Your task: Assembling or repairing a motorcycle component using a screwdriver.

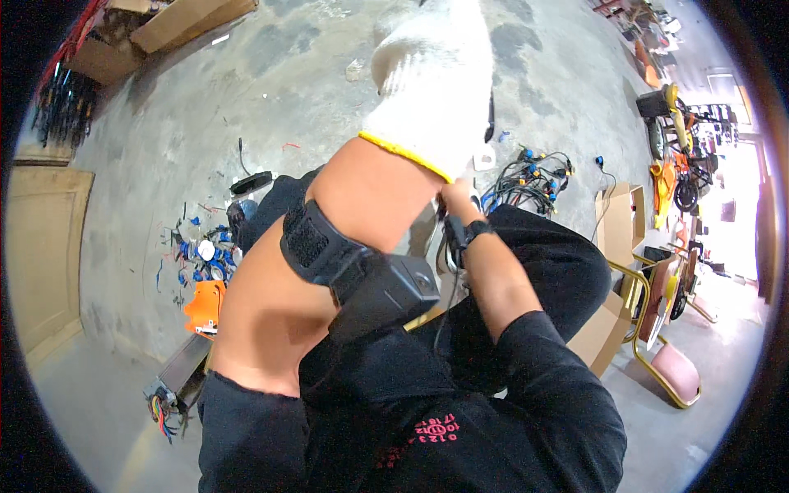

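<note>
1. Covering your left hand (440, 49) is a fuzzy white glove (431, 107) with a thin yellow edge (403, 153), up high over the grey floor (316, 94).
2. Your right hand (458, 195) is by that edge, partly hidden; I can't tell if it pinches it.
3. The glove's top is cut off, so I can't tell how wide your left fingers are.

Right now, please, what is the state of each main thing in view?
White glove: worn on the left hand
Right hand: bare, at the glove's cuff; grip unclear
Forearm strap: fastened, left arm
Wrist strap: worn, right arm
Cable pile: tangled, on the floor
Cardboard box, upper left: open
</note>
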`<state>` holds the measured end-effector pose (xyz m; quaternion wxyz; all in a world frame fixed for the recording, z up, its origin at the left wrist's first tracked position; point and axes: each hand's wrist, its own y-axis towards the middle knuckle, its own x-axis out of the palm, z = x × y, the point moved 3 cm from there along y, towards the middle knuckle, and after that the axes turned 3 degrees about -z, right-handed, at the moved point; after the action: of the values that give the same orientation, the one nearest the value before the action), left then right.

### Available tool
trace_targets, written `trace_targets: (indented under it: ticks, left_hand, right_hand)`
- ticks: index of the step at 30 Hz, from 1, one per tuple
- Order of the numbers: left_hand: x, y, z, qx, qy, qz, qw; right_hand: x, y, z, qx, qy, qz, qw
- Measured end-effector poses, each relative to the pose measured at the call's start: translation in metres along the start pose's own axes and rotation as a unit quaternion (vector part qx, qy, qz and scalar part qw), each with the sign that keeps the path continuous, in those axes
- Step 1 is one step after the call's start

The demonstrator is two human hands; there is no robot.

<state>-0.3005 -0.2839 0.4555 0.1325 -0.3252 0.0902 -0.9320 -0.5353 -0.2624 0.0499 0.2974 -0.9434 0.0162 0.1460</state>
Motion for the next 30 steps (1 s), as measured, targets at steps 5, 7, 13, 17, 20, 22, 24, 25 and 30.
trace_targets:
  ticks: [5,7,13,17,20,22,24,25,30]
  left_hand:
    - [-0.005,-0.001,0.004,-0.011,0.004,-0.001,1.0]
    - [-0.006,0.0,0.005,-0.015,0.003,-0.002,1.0]
    - [-0.01,0.005,0.008,-0.026,0.001,-0.006,1.0]
    - [-0.012,0.008,0.009,-0.034,0.005,-0.006,0.999]
    - [-0.011,0.009,0.008,-0.038,0.01,-0.006,0.999]
    - [-0.011,0.009,0.008,-0.038,0.007,-0.006,0.999]
    - [-0.01,0.011,0.008,-0.037,0.008,-0.006,0.999]
    - [-0.01,0.011,0.008,-0.037,0.008,-0.006,0.999]
    - [-0.005,0.014,0.005,-0.03,0.01,-0.008,0.999]
  right_hand:
    - [0.038,-0.008,0.115,-0.1,-0.384,-0.02,0.918]
    - [0.045,-0.016,0.139,0.105,-0.323,0.043,0.94]
    - [0.076,-0.023,0.142,0.058,-0.297,0.083,0.949]
    - [0.093,-0.016,0.183,-0.006,-0.029,0.102,0.994]
    - [0.097,-0.01,0.217,-0.058,0.005,0.146,0.988]
    - [0.097,-0.005,0.232,-0.036,0.053,0.122,0.99]
    - [0.093,-0.001,0.228,-0.066,-0.033,0.121,0.99]
    - [0.092,0.001,0.22,-0.096,-0.118,0.118,0.981]
    - [0.092,0.0,0.18,-0.033,-0.29,0.114,0.949]
